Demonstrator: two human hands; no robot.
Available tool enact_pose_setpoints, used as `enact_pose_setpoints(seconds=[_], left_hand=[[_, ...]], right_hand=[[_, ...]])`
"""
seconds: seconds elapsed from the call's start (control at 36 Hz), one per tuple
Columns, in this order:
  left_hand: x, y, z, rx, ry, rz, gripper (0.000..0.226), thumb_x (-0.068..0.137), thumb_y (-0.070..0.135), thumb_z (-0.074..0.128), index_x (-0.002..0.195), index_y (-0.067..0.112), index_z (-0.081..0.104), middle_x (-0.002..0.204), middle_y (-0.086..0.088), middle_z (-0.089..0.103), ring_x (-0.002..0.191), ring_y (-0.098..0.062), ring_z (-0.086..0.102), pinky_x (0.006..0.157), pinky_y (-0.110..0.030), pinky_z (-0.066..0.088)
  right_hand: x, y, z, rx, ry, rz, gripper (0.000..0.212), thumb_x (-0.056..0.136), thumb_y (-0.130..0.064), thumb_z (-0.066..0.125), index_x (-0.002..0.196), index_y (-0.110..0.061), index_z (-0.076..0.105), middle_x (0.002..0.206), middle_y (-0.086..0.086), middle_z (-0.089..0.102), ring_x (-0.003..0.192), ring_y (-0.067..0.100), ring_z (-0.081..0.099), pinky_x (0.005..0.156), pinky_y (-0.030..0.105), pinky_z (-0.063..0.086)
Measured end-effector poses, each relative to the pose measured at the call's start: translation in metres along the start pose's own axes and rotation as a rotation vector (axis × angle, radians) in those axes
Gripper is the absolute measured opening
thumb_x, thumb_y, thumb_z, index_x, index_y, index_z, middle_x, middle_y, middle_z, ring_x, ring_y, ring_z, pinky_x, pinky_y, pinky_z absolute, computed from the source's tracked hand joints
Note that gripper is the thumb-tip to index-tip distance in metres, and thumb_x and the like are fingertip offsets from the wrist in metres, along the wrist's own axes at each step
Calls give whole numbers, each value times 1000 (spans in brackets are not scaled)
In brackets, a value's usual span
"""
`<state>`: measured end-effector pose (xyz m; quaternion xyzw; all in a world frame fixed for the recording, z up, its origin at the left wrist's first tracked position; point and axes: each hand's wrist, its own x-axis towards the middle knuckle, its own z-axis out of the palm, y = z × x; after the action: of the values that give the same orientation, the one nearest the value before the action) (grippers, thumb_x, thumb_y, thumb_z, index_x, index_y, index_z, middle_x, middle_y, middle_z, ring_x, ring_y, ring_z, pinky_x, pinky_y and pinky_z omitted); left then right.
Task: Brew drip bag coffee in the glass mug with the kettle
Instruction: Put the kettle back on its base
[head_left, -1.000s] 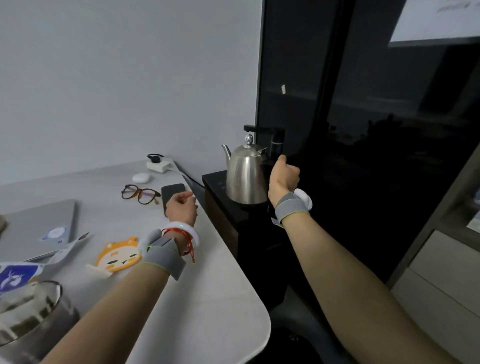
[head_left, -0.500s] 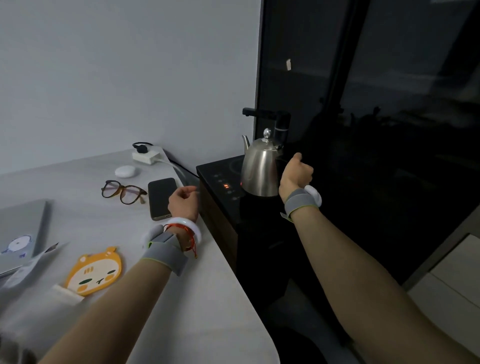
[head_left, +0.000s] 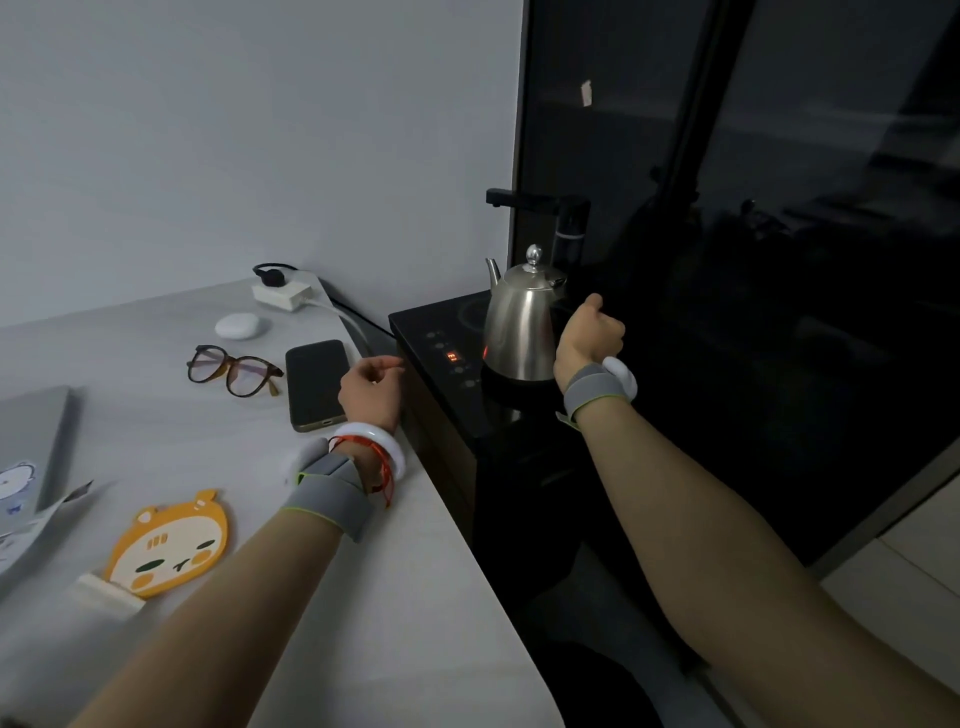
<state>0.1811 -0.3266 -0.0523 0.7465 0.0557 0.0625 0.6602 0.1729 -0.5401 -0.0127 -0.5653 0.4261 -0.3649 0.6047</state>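
A steel kettle (head_left: 519, 322) with a round knob lid stands on a black heating base (head_left: 441, 332) whose red display is lit. A black water spout (head_left: 540, 200) reaches over it. My right hand (head_left: 589, 332) is closed at the kettle's right side, where its dark handle is; the handle is hidden behind the hand. My left hand (head_left: 371, 389) hovers over the white table's right edge, fingers loosely curled, holding nothing. The glass mug and the drip bag are out of view.
On the white table (head_left: 208, 447) lie a black phone (head_left: 317, 382), glasses (head_left: 234, 369), a white round case (head_left: 237, 326), a power strip (head_left: 283, 293), an orange cartoon coaster (head_left: 169, 545) and a laptop corner (head_left: 31, 441). Dark glass panels stand behind the base.
The view has swung right and down, so the glass mug at lower left has left the frame. My right hand stays at the kettle's handle; the base's red display has come into sight.
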Motion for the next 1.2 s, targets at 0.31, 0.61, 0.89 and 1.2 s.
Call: enact_pose_setpoints(seconds=[0.31, 0.61, 0.89, 1.2], left_hand=[[4, 2, 2, -26, 18, -31, 15, 86, 6, 54, 88, 15, 66, 89, -6, 65, 82, -21, 61, 88, -44, 54], [4, 2, 5, -33, 50, -63, 19, 82, 3, 54, 78, 18, 66, 74, -3, 63, 65, -19, 58, 75, -36, 55], [5, 0, 4, 22, 21, -72, 26, 82, 6, 57, 68, 27, 62, 85, -5, 66, 87, -29, 65, 89, -45, 53], [2, 3, 2, -7, 26, -68, 17, 84, 2, 54, 79, 14, 65, 67, 2, 60, 61, -16, 57, 77, -35, 56]], right_hand=[[9, -2, 10, -58, 17, -62, 48, 90, -31, 45, 47, -11, 41, 50, 3, 49, 50, 23, 47, 55, 31, 40], [13, 1, 6, -54, 26, -47, 47, 92, -30, 44, 49, -11, 41, 51, 2, 48, 49, 21, 46, 58, 33, 43], [15, 4, 0, -39, 53, -66, 48, 91, -29, 44, 47, -10, 39, 49, 2, 47, 46, 21, 44, 52, 29, 37], [14, -1, 2, -42, 73, -44, 48, 90, -31, 44, 46, -12, 40, 51, 3, 49, 49, 23, 47, 57, 34, 42]])
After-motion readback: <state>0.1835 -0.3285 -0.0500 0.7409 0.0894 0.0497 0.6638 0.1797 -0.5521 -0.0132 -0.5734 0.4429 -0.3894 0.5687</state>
